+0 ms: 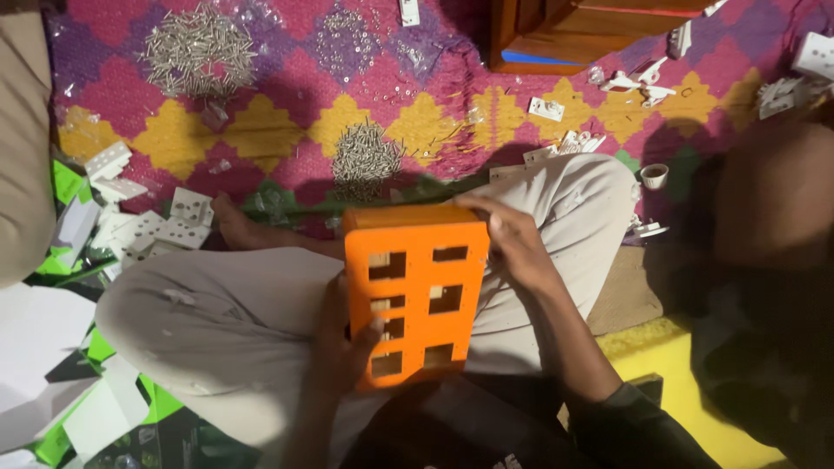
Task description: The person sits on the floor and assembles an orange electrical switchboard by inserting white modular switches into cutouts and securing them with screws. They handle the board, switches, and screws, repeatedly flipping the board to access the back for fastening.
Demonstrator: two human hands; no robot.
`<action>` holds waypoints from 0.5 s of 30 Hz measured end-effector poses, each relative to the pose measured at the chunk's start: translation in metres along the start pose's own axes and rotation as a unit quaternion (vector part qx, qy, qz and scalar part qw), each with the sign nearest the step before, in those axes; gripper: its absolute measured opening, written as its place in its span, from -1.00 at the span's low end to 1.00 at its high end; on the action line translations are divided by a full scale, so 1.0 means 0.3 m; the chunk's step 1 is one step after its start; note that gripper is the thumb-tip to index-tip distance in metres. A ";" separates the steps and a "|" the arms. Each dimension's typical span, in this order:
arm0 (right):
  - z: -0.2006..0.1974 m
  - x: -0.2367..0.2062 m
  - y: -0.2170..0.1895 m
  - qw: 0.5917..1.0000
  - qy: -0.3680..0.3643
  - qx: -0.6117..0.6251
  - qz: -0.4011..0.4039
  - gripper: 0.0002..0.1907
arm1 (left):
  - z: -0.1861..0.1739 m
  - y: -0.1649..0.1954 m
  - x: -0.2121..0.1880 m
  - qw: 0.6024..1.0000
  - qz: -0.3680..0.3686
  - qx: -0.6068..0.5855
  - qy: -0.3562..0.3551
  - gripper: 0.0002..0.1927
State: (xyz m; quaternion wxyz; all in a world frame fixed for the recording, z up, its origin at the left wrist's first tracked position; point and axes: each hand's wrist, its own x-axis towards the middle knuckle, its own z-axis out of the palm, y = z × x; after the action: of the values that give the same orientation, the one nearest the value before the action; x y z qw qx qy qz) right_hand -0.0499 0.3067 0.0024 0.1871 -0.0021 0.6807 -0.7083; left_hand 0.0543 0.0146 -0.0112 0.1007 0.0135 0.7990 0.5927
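While it rests on the lap, the box is gripped from both sides.
Left hand (340, 340): fingers curled round the lower left edge, tips reaching into a cut-out.
Orange box (415, 291): rectangular, stiff, with window slots; probably light, its smooth faces may slip, so the edges and slot rims look the best hold.
Right hand (514, 245): fingers closed over the upper right corner.
Mat (287, 82): screw piles (195, 52) lie toward its far edge.

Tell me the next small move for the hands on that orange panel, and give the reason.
Probably reach the right hand toward the nearer pile of screws on the mat. The orange panel sits on the lap, gripped at its lower left edge by the left hand and at its top right corner by the right; its rectangular cut-outs look unfilled, and neither hand holds a fastener.
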 end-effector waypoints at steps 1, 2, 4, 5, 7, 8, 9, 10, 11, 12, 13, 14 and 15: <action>-0.005 -0.017 -0.001 1.000 0.003 0.002 0.005 -0.29 | 0.000 0.002 -0.007 1.000 0.021 -0.001 -0.008 -0.30; -0.008 -0.037 -0.003 1.000 0.005 0.003 0.011 -0.28 | 0.000 0.005 -0.016 0.999 0.042 -0.002 -0.014 -0.35; -0.011 -0.085 -0.010 1.000 0.007 -0.014 0.003 -0.27 | 0.001 0.011 -0.040 0.987 0.149 0.052 -0.003 -0.45; -0.013 -0.115 -0.016 0.999 0.008 -0.032 -0.014 -0.27 | 0.002 0.012 -0.053 0.966 0.237 0.107 0.012 -0.49; -0.009 -0.167 -0.027 0.998 0.016 -0.046 -0.033 -0.26 | 0.005 0.012 -0.085 0.968 0.238 0.083 0.007 -0.49; -0.006 -0.189 -0.033 0.998 0.022 -0.043 -0.037 -0.24 | 0.010 0.011 -0.104 0.988 0.152 0.002 -0.009 -0.43; -0.003 -0.206 -0.037 0.998 0.027 -0.039 -0.039 -0.22 | 0.015 0.008 -0.123 0.995 0.062 -0.078 -0.025 -0.37; -0.002 -0.218 -0.041 0.996 0.030 -0.057 -0.062 -0.20 | 0.019 0.002 -0.139 0.994 0.044 -0.099 -0.030 -0.37; 0.000 -0.226 -0.045 0.993 0.033 -0.075 -0.086 -0.17 | 0.024 -0.005 -0.153 0.992 0.026 -0.119 -0.034 -0.37; -0.001 -0.234 -0.050 0.989 0.037 -0.093 -0.109 -0.14 | 0.030 -0.012 -0.166 0.989 0.009 -0.141 -0.038 -0.37; -0.005 -0.241 -0.056 0.990 0.041 -0.096 -0.096 -0.17 | 0.037 -0.020 -0.176 0.993 0.038 -0.104 -0.039 -0.39; -0.006 -0.248 -0.061 0.991 0.046 -0.096 -0.085 -0.20 | 0.041 -0.028 -0.182 0.995 0.067 -0.065 -0.041 -0.40; -0.008 -0.256 -0.065 0.991 0.052 -0.098 -0.074 -0.22 | 0.045 -0.035 -0.187 0.994 0.097 -0.026 -0.044 -0.42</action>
State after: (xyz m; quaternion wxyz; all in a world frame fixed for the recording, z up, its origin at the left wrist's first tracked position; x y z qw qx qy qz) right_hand 0.0157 0.3296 0.0405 0.0970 -0.0340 0.7534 -0.6495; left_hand 0.1128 0.0163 -0.0167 0.0778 0.1140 0.7729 0.6193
